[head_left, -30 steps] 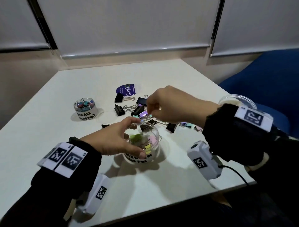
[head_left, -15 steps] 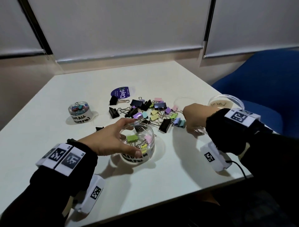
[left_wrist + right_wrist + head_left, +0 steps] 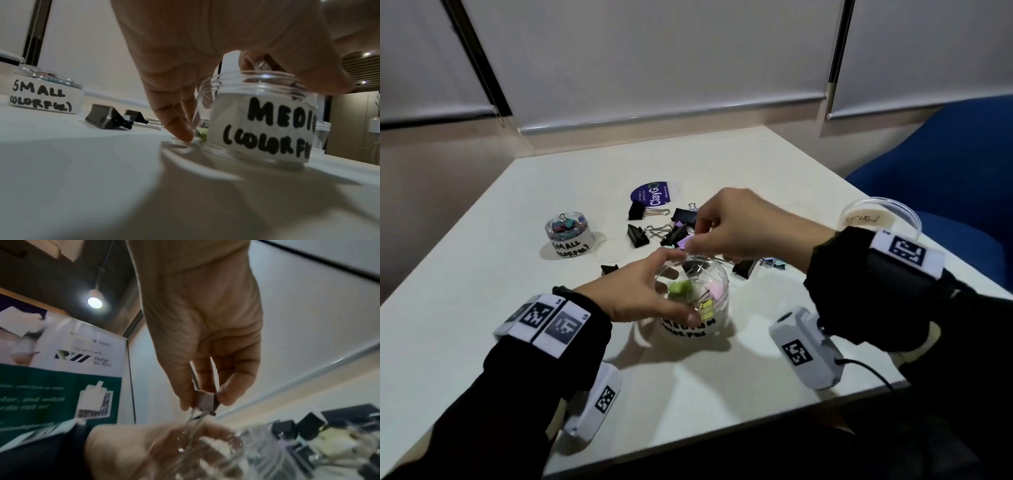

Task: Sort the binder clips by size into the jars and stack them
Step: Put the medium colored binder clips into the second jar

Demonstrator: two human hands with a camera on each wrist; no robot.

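The right hand (image 3: 736, 226) has swung back from the frame's right, pinching a lilac clip (image 3: 204, 402) above the centre medium jar (image 3: 698, 301), which the left hand (image 3: 640, 294) grips. Release low, handles first, inside the rim.

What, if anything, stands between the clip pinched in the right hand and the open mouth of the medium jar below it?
Nothing visible does. The right hand pinches a lilac clip just above the medium jar, which has no lid on. The left hand grips the jar's side and rim, with its fingers outside the opening.
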